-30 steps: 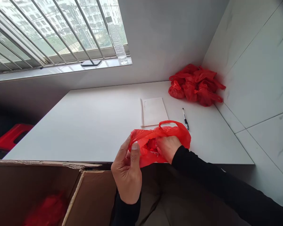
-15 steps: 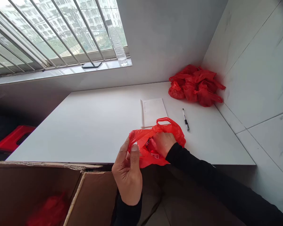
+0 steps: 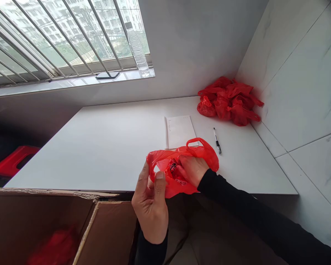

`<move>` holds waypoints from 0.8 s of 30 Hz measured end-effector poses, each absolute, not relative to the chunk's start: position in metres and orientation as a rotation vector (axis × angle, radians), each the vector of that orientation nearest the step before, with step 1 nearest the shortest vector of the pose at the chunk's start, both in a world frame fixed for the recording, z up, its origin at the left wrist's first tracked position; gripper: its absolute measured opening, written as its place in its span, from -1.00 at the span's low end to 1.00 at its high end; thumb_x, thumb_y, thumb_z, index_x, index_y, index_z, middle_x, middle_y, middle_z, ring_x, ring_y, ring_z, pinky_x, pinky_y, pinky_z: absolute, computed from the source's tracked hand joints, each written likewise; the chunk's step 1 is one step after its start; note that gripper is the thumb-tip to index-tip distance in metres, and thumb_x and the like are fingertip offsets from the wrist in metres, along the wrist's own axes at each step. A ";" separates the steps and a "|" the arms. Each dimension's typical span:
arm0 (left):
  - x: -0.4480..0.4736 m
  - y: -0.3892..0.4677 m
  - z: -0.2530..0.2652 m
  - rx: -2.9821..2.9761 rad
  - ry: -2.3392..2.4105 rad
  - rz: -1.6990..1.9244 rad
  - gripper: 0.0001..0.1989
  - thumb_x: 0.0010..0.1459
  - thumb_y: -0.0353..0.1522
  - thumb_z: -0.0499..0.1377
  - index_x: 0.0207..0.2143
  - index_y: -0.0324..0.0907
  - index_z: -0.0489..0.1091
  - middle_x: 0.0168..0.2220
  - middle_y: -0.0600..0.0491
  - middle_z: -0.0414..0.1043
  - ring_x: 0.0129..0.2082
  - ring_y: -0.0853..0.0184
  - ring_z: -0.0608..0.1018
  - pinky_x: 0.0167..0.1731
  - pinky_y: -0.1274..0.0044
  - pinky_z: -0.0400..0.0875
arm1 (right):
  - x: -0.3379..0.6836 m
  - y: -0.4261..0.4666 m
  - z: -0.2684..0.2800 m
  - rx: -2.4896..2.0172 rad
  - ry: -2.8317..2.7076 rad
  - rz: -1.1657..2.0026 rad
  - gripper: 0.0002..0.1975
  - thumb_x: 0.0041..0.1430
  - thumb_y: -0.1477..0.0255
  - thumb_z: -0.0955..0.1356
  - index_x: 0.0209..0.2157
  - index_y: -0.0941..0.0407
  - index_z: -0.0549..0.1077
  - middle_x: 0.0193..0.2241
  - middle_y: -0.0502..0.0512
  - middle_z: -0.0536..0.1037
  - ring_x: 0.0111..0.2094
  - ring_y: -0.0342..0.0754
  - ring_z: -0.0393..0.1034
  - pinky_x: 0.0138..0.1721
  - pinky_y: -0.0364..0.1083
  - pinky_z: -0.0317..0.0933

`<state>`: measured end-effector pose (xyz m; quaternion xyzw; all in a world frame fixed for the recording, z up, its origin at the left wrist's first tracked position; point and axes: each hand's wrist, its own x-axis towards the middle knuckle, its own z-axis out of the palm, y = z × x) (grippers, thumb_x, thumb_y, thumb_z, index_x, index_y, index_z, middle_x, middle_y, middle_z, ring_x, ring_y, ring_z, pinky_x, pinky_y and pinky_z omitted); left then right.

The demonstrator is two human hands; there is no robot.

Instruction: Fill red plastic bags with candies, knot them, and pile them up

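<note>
A red plastic bag [image 3: 179, 187] is held up over the front edge of the white table, its mouth spread and one handle loop standing up. My left hand [image 3: 151, 206] pinches the bag's left rim between thumb and fingers. Inside the bag's mouth is my right hand [image 3: 194, 169], its fingers curled and partly hidden. By those fingertips lies a red packet [image 3: 172, 165] with black and white printing; whether the hand grips it is unclear. Behind the bag, a white notebook [image 3: 180, 130] lies on the table, with a black-and-clear pen [image 3: 217, 141] to its right.
Several red plastic bags [image 3: 228, 101] are heaped in the table's back right corner. An open cardboard box [image 3: 113, 224] with a red bag [image 3: 55, 248] inside stands front left. A clear bottle [image 3: 139, 53] and a dark phone-like slab [image 3: 107, 75] rest on the windowsill.
My right hand has shifted slightly right within the bag, and more of the printed packet shows. My left hand still grips the rim. The view has moved a little.
</note>
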<state>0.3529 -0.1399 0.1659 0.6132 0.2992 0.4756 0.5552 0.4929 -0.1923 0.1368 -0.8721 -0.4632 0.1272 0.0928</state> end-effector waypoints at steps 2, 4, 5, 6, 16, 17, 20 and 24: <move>0.353 -0.139 0.166 1.444 0.726 1.139 -0.54 0.22 -0.28 0.30 0.17 0.10 0.42 -0.39 0.16 0.59 -0.43 0.50 0.58 -0.32 0.71 0.52 | 0.491 -0.194 0.137 -2.558 -1.381 0.377 -0.84 0.37 0.39 0.24 -0.18 0.11 0.44 -0.26 0.06 0.62 -0.28 0.02 0.53 -0.44 -0.08 0.11; 0.355 -0.139 0.167 1.420 0.725 1.167 -0.54 0.22 -0.28 0.30 0.17 0.11 0.42 -0.22 0.13 0.63 -0.35 0.48 0.61 -0.28 0.70 0.53 | 0.491 -0.195 0.139 -2.540 -1.375 0.365 -0.82 0.39 0.38 0.22 -0.16 0.10 0.43 -0.25 0.05 0.61 -0.28 0.01 0.53 -0.43 -0.08 0.11; 0.356 -0.140 0.168 1.407 0.714 1.182 -0.55 0.22 -0.29 0.30 0.16 0.11 0.42 -0.15 0.12 0.62 -0.29 0.45 0.63 -0.25 0.69 0.54 | 0.491 -0.195 0.139 -2.543 -1.366 0.359 -0.81 0.39 0.37 0.22 -0.14 0.12 0.42 -0.24 0.08 0.61 -0.28 0.02 0.53 -0.43 -0.08 0.11; 0.357 -0.141 0.169 1.397 0.702 1.197 -0.55 0.22 -0.29 0.30 0.16 0.11 0.42 -0.10 0.11 0.61 -0.23 0.43 0.63 -0.21 0.68 0.54 | 0.491 -0.195 0.139 -2.549 -1.356 0.357 -0.80 0.39 0.37 0.22 -0.14 0.13 0.43 -0.23 0.13 0.61 -0.27 0.05 0.52 -0.43 -0.07 0.10; 0.354 -0.143 0.168 1.454 0.684 1.282 -0.53 0.25 -0.36 0.28 0.20 0.09 0.39 0.09 0.09 0.53 -0.06 0.38 0.61 -0.08 0.67 0.51 | 0.489 -0.196 0.134 -2.381 -1.358 0.447 -0.91 0.28 0.40 0.29 -0.32 0.09 0.38 -0.43 -0.01 0.55 -0.43 -0.07 0.43 -0.48 -0.11 0.01; 0.353 -0.142 0.167 1.446 0.684 1.298 -0.53 0.25 -0.36 0.28 0.19 0.10 0.39 0.13 0.09 0.49 -0.05 0.38 0.61 -0.07 0.67 0.50 | 0.488 -0.199 0.137 -2.342 -1.351 0.454 -0.94 0.27 0.42 0.29 -0.30 0.09 0.37 -0.43 -0.03 0.54 -0.43 -0.09 0.42 -0.47 -0.13 0.03; 0.352 -0.141 0.167 1.447 0.695 1.334 -0.54 0.23 -0.38 0.29 0.17 0.10 0.42 0.23 0.09 0.39 -0.05 0.38 0.61 -0.08 0.67 0.50 | 0.492 -0.210 0.147 -2.221 -1.296 0.472 -0.98 0.25 0.47 0.29 -0.26 0.10 0.35 -0.42 -0.03 0.53 -0.43 -0.12 0.41 -0.41 -0.16 0.09; 0.350 -0.144 0.165 1.479 0.713 1.338 -0.52 0.22 -0.38 0.29 0.18 0.06 0.41 0.11 0.05 0.50 -0.04 0.32 0.61 -0.13 0.65 0.54 | 0.506 -0.218 0.153 -2.335 -1.235 0.383 -0.94 0.27 0.52 0.26 -0.24 0.13 0.36 -0.43 0.04 0.52 -0.43 -0.08 0.42 -0.41 -0.13 0.10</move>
